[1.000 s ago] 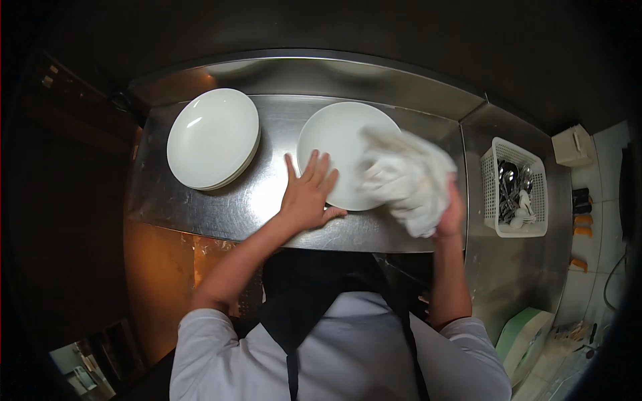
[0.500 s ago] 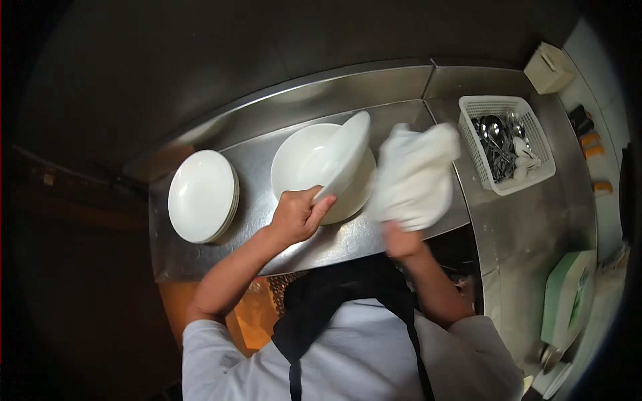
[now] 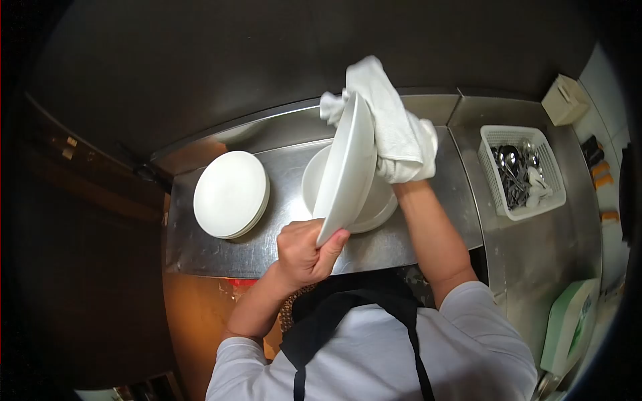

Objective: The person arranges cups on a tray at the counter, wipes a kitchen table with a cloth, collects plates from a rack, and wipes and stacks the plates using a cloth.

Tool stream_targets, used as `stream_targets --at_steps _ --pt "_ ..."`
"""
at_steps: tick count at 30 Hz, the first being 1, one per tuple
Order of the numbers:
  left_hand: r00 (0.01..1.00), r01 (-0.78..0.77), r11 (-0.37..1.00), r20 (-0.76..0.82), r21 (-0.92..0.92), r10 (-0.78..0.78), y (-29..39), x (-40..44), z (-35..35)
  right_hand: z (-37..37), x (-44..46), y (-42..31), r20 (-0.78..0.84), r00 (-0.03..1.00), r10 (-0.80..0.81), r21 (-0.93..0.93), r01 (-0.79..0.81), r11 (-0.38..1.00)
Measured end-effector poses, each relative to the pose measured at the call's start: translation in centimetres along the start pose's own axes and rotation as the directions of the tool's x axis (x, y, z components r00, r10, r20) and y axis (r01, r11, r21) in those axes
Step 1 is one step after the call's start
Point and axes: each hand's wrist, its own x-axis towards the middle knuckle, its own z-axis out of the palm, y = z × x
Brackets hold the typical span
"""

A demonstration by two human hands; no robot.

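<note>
My left hand [image 3: 307, 250] is closed on the lower rim of a white plate [image 3: 342, 170], thumb on the right face, and holds it tilted nearly on edge. A white cloth [image 3: 394, 127] is draped over my right hand [image 3: 410, 188] and hides its fingers. The cloth lies against the plate's right side and reaches past its top edge. Behind the raised plate, another white dish [image 3: 384, 208] rests on the steel counter, partly hidden. To the left stands a stack of white plates [image 3: 229, 194].
On the right, a white plastic basket [image 3: 490, 170] holds spoons and other cutlery. The steel counter [image 3: 214, 259] meets a raised back ledge [image 3: 267, 131] and a dark wall. A cream box [image 3: 565, 100] and a green-and-white box [image 3: 568, 321] stand at the far right.
The cloth has swung up from beside the plate onto its right side, with my right hand now under it. The plate is held more upright and the view has shifted a little.
</note>
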Motion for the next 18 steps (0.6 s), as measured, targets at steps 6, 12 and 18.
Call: stream_targets --at_steps 6,12,18 --pt "0.987 -0.109 0.964 -0.088 0.242 0.134 -3.1 -3.2 -0.6 12.5 -11.0 4.9 0.303 0.905 0.298 0.773 -0.417 0.479" --pt "0.990 -0.122 0.836 0.012 0.535 0.137 -6.6 -3.4 -6.8 8.3 -9.3 0.2 0.304 0.949 -0.088 0.637 -0.133 0.760" --pt "0.986 -0.001 0.736 0.122 0.677 -0.110 -12.1 -7.9 -12.2 0.4 -5.5 0.7 0.474 0.775 0.418 0.824 -0.558 0.100"
